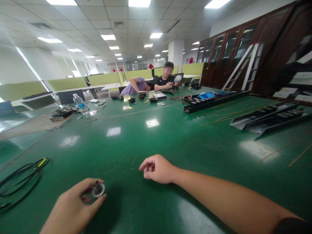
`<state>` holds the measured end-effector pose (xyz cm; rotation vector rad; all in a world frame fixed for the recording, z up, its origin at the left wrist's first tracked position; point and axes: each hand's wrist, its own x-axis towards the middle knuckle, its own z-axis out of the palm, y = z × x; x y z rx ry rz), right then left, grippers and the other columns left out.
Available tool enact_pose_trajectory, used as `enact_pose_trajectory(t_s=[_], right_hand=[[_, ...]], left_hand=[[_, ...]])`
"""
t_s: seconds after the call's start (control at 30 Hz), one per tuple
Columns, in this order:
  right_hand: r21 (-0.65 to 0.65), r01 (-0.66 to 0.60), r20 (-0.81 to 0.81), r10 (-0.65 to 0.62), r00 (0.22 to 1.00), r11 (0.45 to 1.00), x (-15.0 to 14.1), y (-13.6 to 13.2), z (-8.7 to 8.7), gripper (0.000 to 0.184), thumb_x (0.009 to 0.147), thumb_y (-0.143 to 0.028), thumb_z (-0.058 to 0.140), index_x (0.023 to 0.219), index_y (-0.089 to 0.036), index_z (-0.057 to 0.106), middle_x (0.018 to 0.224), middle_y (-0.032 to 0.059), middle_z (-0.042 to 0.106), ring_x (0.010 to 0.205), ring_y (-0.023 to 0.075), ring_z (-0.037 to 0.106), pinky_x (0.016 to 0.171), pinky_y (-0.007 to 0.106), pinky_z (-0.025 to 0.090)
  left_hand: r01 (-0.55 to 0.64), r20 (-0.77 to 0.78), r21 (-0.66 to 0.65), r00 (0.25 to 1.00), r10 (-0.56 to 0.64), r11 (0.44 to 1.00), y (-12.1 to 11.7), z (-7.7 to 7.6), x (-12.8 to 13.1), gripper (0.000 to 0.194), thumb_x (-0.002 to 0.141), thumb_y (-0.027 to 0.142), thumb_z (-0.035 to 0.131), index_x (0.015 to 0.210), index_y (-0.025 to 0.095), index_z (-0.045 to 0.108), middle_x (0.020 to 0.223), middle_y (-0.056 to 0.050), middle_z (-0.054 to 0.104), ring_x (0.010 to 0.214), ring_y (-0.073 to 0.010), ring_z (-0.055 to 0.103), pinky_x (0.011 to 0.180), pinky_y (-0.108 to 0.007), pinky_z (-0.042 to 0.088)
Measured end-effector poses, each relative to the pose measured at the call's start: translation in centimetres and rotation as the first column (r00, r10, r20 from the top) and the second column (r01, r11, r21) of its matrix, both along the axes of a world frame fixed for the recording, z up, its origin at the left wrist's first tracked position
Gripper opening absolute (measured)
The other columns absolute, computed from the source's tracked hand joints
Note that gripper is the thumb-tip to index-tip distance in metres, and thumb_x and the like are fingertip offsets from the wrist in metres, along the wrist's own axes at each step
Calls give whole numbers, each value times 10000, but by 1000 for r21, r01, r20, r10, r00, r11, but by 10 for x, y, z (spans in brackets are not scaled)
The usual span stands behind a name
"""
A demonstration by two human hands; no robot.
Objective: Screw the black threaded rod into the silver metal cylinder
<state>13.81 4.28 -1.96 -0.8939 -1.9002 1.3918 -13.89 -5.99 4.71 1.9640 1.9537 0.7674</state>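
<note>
My left hand [78, 201], at the lower left, is closed on a small round metal part [98, 190]. The thumb and fingers pinch it by its bright rim, and a dark stem stands out of its middle. It is held a little above the green tabletop [126, 143]; its exact kind is not clear. To the right and farther forward, my right hand [158, 169] hovers over or rests on the table. Its fingers are loosely bent, with a gap to the thumb, and nothing shows between them.
A coiled black cable [24, 178] lies at left. A water bottle [79, 102] stands farther back. Black metal channels [253, 122] and thin rods [219, 120] lie at right. Two people [168, 78] sit across the table among small black parts. A stepladder [251, 66] leans by cabinets.
</note>
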Motion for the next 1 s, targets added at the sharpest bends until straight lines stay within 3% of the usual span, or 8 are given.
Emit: enact_pose_trajectory(t_s=[0.13,0.23,0.43,0.57,0.7,0.83,0.93,1.0], right_hand=[[42,16,28,-17,999,999,1,-1,-2,352,670,-114,701,1020,-152,699,801,3,667,575,78,557,546,189,444],[57,67,7,-68,998,996,1,-1,-2,373,667,-88,687,1034,-151,676,813,-6,648,576,74,560,541,183,437],[80,17,27,-20,999,997,3,0,-2,437,651,-18,635,1058,-176,662,865,-6,652,592,67,562,543,173,433],[-76,67,-27,-69,997,995,4,-3,-4,494,619,-22,680,1094,-150,636,880,9,648,613,76,577,575,193,460],[-85,137,-16,-139,990,987,8,-8,-5,574,596,-33,707,1151,-145,610,893,10,623,614,88,589,571,210,468],[18,67,-34,-67,997,998,15,-13,-2,571,628,-49,699,1176,-173,598,919,7,626,639,92,588,621,226,486],[125,8,8,-9,1000,992,17,-16,-1,571,643,-56,682,1188,-200,596,934,2,636,663,103,593,660,241,497],[126,14,15,-16,1000,992,18,-17,0,560,652,-69,680,1189,-200,590,921,0,638,654,106,589,650,239,498]], left_hand=[[146,-1,-4,989,-146,989,43,1,67,180,724,256,627,892,229,684,841,5,711,739,-189,661,686,-269,517],[219,73,5,973,-219,976,51,-13,93,189,751,202,585,903,226,694,826,5,709,732,-178,655,676,-260,498],[255,133,5,958,-254,967,43,-43,78,194,784,341,693,955,252,706,908,7,723,827,-196,669,757,-278,510],[278,122,43,952,-282,960,46,-42,74,232,801,375,698,1001,256,703,934,-3,715,846,-198,664,776,-287,506],[360,98,9,928,-359,933,45,-39,80,225,823,329,677,1037,269,704,946,-11,703,876,-194,657,803,-285,496],[387,85,-19,919,-384,922,44,-41,82,232,829,289,661,1058,281,693,966,-11,697,891,-192,653,816,-285,486],[351,114,-40,932,-344,936,45,-44,83,353,788,263,690,1137,281,646,1023,-10,699,940,-198,651,865,-297,474],[321,154,-66,939,-308,945,45,-45,84,377,760,242,702,1127,267,619,1021,-3,697,932,-192,651,852,-287,471]])
